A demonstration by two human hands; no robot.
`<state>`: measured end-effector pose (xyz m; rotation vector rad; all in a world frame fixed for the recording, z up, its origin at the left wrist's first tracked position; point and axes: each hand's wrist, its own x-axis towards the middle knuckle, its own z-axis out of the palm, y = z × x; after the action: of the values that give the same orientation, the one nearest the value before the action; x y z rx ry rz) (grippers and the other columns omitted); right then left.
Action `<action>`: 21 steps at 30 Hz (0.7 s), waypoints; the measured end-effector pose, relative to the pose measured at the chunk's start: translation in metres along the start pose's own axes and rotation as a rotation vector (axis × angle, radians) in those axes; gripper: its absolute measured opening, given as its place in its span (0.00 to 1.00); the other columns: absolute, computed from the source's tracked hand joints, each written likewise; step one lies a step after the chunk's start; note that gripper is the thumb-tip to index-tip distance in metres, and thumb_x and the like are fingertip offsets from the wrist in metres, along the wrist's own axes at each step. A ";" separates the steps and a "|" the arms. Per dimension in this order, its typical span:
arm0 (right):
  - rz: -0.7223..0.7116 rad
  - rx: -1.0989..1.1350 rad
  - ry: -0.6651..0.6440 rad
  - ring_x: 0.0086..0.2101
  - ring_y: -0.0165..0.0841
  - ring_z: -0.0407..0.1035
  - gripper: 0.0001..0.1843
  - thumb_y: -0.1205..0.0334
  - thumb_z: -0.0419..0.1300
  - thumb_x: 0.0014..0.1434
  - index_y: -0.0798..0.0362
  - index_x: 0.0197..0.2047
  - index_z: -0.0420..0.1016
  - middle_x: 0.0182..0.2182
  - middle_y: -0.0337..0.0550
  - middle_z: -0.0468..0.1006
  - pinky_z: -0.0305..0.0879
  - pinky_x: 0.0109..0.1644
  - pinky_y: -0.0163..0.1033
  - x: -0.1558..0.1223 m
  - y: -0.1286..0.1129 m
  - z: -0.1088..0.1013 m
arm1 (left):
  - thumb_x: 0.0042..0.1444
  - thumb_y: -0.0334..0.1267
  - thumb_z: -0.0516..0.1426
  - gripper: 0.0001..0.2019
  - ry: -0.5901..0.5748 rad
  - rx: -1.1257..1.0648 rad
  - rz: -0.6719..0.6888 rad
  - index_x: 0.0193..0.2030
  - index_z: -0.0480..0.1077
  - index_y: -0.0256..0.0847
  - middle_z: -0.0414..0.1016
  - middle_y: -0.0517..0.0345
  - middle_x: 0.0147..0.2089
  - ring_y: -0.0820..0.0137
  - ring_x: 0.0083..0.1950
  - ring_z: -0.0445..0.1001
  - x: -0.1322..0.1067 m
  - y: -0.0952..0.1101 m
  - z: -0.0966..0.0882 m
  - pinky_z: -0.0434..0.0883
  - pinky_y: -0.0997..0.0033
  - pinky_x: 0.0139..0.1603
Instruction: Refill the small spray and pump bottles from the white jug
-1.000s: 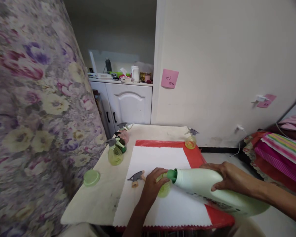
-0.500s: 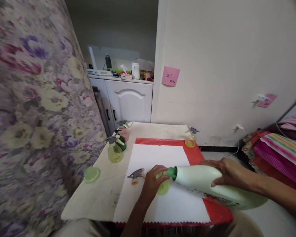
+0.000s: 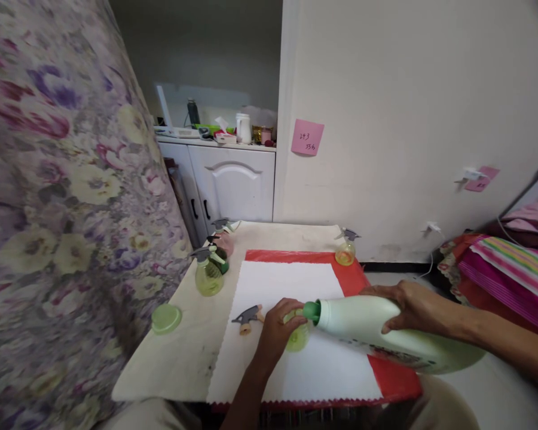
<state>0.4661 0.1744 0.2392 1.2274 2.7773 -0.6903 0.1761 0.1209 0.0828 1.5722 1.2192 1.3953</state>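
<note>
My left hand (image 3: 278, 329) is wrapped round the upper part of a small yellow-green clear spray bottle (image 3: 298, 339) without its head, standing on a white sheet (image 3: 332, 382). In my right hand (image 3: 410, 307) lies a large pale green jug-like bottle (image 3: 363, 319), tipped on its side. Its green spout (image 3: 312, 312) meets the small bottle's mouth; any liquid flow there is too small to tell. Left of my left hand a grey and tan spray head (image 3: 248, 318) rests on the sheet. The large bottle's green cap (image 3: 166, 319) sits at the table's left.
Several spray bottles stand at the table's back left, among them a yellow-green one (image 3: 208, 275). Another spray bottle (image 3: 346, 251) is at the back right on red plastic (image 3: 394, 373). A floral curtain (image 3: 80, 209) hangs close on the left; a wall (image 3: 385, 119) rises behind.
The view has shifted slightly. Both hands keep their grips, and the large bottle stays tipped at the small bottle's mouth, its rear end a touch higher in view.
</note>
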 end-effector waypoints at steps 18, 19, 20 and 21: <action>0.004 -0.110 -0.003 0.35 0.41 0.76 0.29 0.50 0.64 0.50 0.42 0.56 0.69 0.35 0.40 0.83 0.63 0.36 0.36 0.001 0.002 -0.004 | 0.51 0.35 0.61 0.09 0.010 -0.009 0.000 0.39 0.77 0.42 0.76 0.54 0.41 0.62 0.46 0.74 0.000 0.002 0.000 0.67 0.65 0.49; 0.001 -0.108 -0.005 0.35 0.41 0.76 0.29 0.51 0.64 0.50 0.42 0.56 0.69 0.35 0.40 0.83 0.64 0.37 0.36 0.001 0.001 -0.004 | 0.51 0.35 0.61 0.09 0.009 -0.009 -0.001 0.39 0.77 0.42 0.76 0.54 0.41 0.62 0.46 0.74 0.000 0.002 0.000 0.67 0.65 0.49; -0.002 -0.105 -0.009 0.35 0.41 0.76 0.29 0.51 0.64 0.50 0.41 0.57 0.69 0.35 0.40 0.83 0.64 0.37 0.36 0.002 0.000 -0.005 | 0.51 0.36 0.61 0.09 0.008 -0.007 -0.002 0.40 0.77 0.42 0.76 0.54 0.41 0.62 0.46 0.74 0.000 0.002 0.000 0.67 0.65 0.49; -0.005 -0.105 -0.011 0.35 0.41 0.76 0.29 0.51 0.64 0.50 0.42 0.57 0.69 0.35 0.40 0.83 0.64 0.37 0.36 0.002 -0.001 -0.005 | 0.51 0.36 0.61 0.09 0.005 -0.004 -0.003 0.40 0.77 0.42 0.76 0.54 0.42 0.62 0.46 0.74 0.000 0.001 0.000 0.68 0.65 0.50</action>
<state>0.4647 0.1772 0.2440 1.1948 2.7690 -0.5423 0.1760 0.1208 0.0843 1.5638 1.2206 1.4003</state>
